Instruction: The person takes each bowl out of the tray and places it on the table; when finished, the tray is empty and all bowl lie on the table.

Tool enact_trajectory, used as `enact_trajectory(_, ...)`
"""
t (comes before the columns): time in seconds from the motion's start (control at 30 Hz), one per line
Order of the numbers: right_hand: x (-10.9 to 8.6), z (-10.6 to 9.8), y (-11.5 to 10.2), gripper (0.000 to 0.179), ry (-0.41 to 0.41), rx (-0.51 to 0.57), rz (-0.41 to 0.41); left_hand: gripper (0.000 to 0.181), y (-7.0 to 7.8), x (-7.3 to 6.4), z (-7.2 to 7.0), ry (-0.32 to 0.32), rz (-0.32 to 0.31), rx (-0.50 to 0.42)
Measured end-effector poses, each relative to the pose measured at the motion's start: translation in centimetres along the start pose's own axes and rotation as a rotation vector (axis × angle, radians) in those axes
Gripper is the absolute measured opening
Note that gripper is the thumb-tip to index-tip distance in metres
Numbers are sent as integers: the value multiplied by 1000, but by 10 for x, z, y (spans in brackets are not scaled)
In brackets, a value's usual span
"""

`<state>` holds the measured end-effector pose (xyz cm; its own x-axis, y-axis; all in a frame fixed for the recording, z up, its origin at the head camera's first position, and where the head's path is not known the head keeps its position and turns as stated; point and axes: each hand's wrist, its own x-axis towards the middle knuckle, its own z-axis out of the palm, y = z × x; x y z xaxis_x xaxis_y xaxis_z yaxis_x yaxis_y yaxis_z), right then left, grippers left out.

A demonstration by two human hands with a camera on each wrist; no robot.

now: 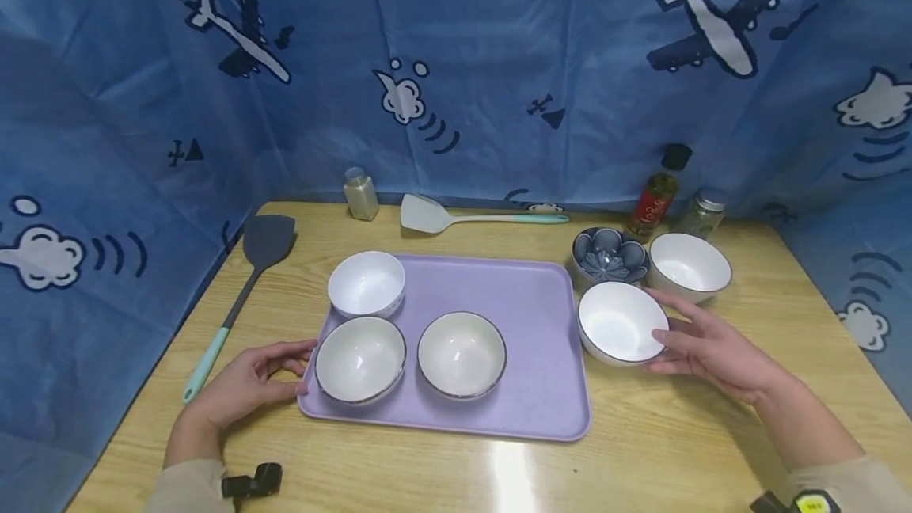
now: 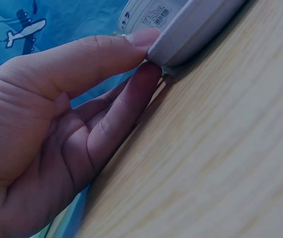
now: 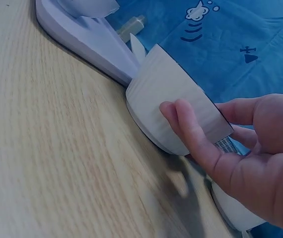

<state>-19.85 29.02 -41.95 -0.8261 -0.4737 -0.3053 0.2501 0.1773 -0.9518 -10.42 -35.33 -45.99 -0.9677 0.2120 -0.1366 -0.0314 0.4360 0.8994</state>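
My left hand (image 1: pixel 245 382) pinches the left edge of a lilac tray (image 1: pixel 527 339). In the left wrist view, its thumb (image 2: pixel 144 37) lies against the tray's rim with a finger beneath. Three bowls stand on the tray: a white bowl (image 1: pixel 366 285) at the back left, a cream bowl (image 1: pixel 360 360) before it, and another cream bowl (image 1: pixel 461 356) near the middle. Beside the tray's right edge, my right hand (image 1: pixel 705 347) grips a white dark-rimmed bowl (image 3: pixel 169 104), thumb over its rim and fingers along its outside. That bowl appears slightly above the table, over its shadow.
Behind the held bowl are a blue petal-patterned bowl (image 1: pixel 609 254) and another white bowl (image 1: pixel 689 264). A red-labelled bottle (image 1: pixel 651 200) and a jar (image 1: pixel 701 214) stand behind. A white turner (image 1: pixel 427 214), a shaker (image 1: pixel 361 195) and a dark turner (image 1: pixel 267 242) lie or stand around the tray.
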Motion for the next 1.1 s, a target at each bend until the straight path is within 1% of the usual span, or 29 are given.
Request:
enact_trajectory(0.1,1,0,1,73,-4,4,-6,65,-1,-1,-1,0,2,1)
enact_trajectory(0.33,4,-3,1,75,-14,-11,10,65,0,-1,-1,6,-19,4)
enact_trajectory(0.47,5,-5,-4,75,-27,-46,22,65,-1,-3,-1,11,-31,10)
enact_trajectory(0.57,1,-5,-10,74,-13,-79,19,64,-1,-3,-1,11,-32,12)
enact_trajectory(0.7,-7,-5,-19,71,4,-133,-37,64,-2,-2,-1,5,-24,12)
enact_trajectory(0.77,-11,-5,-23,70,13,-178,-70,64,-2,-1,-2,5,-25,16)
enact_trajectory(0.9,-18,-1,-31,66,69,-252,-109,64,-2,-1,-2,4,-30,21)
enact_trajectory(0.97,-21,3,-35,65,81,-271,-127,64,-2,0,-2,3,-30,16)
enact_trajectory(1.03,-23,10,-40,65,74,-277,-153,64,-1,0,-2,-1,-25,11)
enact_trajectory(1.1,-23,18,-44,64,45,-271,-183,64,-2,0,-2,-6,-22,0)
